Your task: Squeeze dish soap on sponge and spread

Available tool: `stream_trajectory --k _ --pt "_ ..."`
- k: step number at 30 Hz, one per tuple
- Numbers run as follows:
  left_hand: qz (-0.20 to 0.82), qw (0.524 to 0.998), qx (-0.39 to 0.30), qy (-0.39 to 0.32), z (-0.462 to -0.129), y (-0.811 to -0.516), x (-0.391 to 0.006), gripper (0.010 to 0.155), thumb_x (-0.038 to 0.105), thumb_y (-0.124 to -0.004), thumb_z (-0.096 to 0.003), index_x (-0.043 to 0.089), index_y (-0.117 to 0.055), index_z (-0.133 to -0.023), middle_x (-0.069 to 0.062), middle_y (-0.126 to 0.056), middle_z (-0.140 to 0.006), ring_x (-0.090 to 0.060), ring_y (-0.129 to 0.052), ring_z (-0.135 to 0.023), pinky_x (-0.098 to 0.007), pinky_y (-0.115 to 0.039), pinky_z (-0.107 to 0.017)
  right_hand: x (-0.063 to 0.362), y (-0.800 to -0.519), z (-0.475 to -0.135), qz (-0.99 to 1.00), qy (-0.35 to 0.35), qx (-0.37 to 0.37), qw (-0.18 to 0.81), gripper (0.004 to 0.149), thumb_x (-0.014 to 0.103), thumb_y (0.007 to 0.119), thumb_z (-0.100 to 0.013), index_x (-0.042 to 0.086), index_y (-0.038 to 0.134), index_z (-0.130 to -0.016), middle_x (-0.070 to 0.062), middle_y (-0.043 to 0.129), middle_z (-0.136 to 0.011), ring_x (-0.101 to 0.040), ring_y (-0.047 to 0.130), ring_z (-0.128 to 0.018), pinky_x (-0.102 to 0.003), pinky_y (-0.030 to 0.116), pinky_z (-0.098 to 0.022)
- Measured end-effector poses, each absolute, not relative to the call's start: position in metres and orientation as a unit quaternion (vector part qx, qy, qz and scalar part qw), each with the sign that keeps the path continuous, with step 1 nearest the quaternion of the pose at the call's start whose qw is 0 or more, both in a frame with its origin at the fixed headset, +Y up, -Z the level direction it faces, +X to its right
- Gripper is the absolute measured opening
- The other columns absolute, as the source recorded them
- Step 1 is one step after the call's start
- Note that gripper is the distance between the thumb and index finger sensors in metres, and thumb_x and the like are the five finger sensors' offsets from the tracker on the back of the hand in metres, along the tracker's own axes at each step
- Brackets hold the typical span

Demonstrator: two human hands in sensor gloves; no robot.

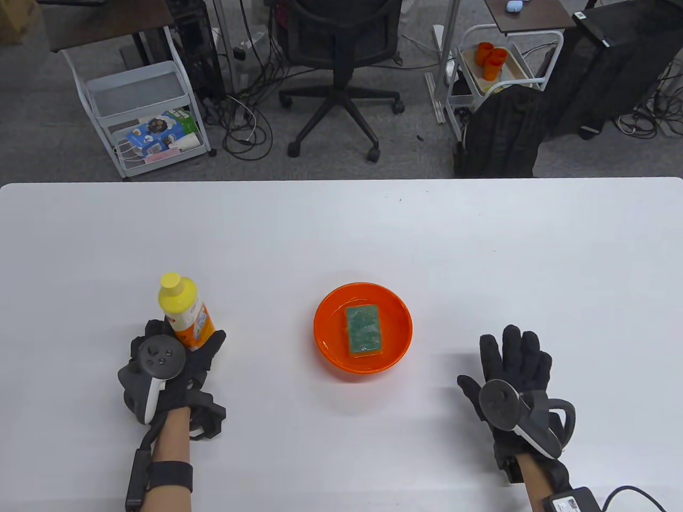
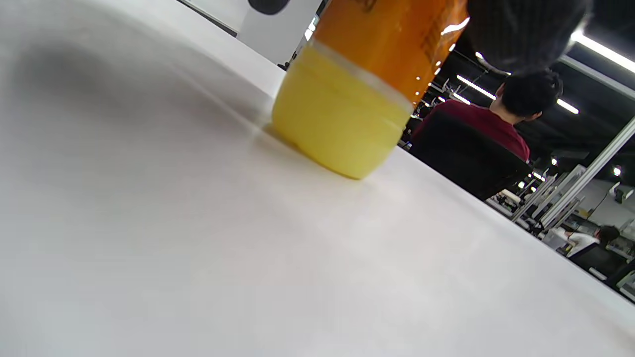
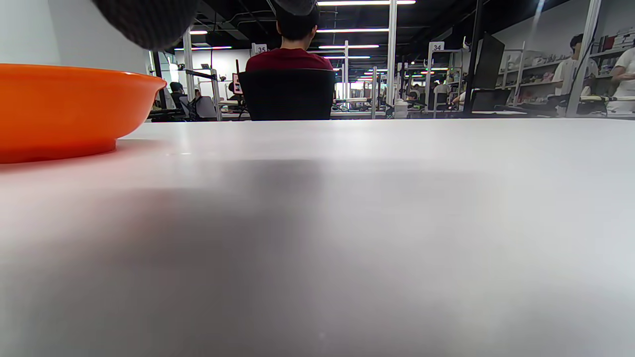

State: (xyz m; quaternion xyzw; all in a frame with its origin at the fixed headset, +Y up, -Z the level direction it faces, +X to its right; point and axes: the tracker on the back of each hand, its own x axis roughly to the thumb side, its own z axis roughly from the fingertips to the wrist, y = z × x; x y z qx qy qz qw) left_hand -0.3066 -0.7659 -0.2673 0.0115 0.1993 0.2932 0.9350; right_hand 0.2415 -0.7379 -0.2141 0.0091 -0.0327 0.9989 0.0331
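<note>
A dish soap bottle (image 1: 184, 313) with a yellow cap and orange label stands upright on the white table (image 1: 341, 229). My left hand (image 1: 176, 354) grips its lower body; in the left wrist view the bottle (image 2: 347, 94) rests on the table with a fingertip (image 2: 521, 29) against it. A green sponge (image 1: 364, 329) lies flat in an orange bowl (image 1: 331, 341) at the table's middle. My right hand (image 1: 512, 368) lies flat and empty on the table, right of the bowl, fingers spread. The right wrist view shows the bowl's side (image 3: 64, 109).
Beyond the table's far edge stand an office chair (image 1: 339, 64), a white cart (image 1: 144, 112) on the left and another cart with orange cups (image 1: 493, 64) on the right.
</note>
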Motion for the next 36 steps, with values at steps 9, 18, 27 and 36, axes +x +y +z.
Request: stream_trajectory --k 9,18,27,36 --pt "0.317 0.930 0.048 0.182 -0.267 -0.763 -0.305 0.067 0.062 -0.071 -0.0578 0.027 -0.054 -0.112 -0.011 -0.071 -0.119 -0.053 -0.048 -0.115 -0.070 -0.033 -0.079 0.241 -0.737 -0.214 0.998 -0.045 0.009 0.040 0.081 0.060 0.060 -0.058 0.016 0.031 -0.119 -0.027 0.015 -0.124 -0.056 0.013 -0.110 -0.070 0.023 -0.079" --pt "0.476 0.858 0.146 0.126 -0.252 -0.743 -0.292 0.059 0.051 -0.077 -0.0573 0.018 -0.062 -0.103 -0.017 -0.091 -0.099 -0.042 -0.102 -0.081 -0.069 -0.065 -0.073 0.243 -0.735 -0.214 0.997 -0.056 0.007 0.049 0.079 0.059 0.060 -0.059 0.016 0.032 -0.119 -0.027 0.016 -0.124 -0.056 0.013 -0.111 -0.070 0.023 -0.079" --pt "0.562 0.819 0.118 -0.004 -0.233 -0.729 -0.248 0.061 0.044 -0.086 -0.0542 0.021 -0.062 -0.105 -0.017 -0.092 -0.098 -0.040 -0.102 -0.081 -0.068 -0.072 -0.068 0.243 -0.724 -0.213 0.994 -0.082 0.011 0.073 0.078 0.059 0.061 -0.059 0.016 0.034 -0.119 -0.028 0.018 -0.124 -0.056 0.015 -0.111 -0.071 0.023 -0.079" --pt "0.532 0.839 0.080 -0.082 -0.225 -0.724 -0.207 0.060 0.044 -0.090 -0.0514 0.021 -0.067 -0.102 -0.015 -0.097 -0.092 -0.037 -0.106 -0.077 -0.065 -0.075 -0.067 0.175 -0.659 -0.228 0.969 -0.166 0.133 0.123 0.076 0.059 0.062 -0.060 0.016 0.040 -0.119 -0.026 0.028 -0.125 -0.056 0.024 -0.112 -0.072 0.029 -0.079"
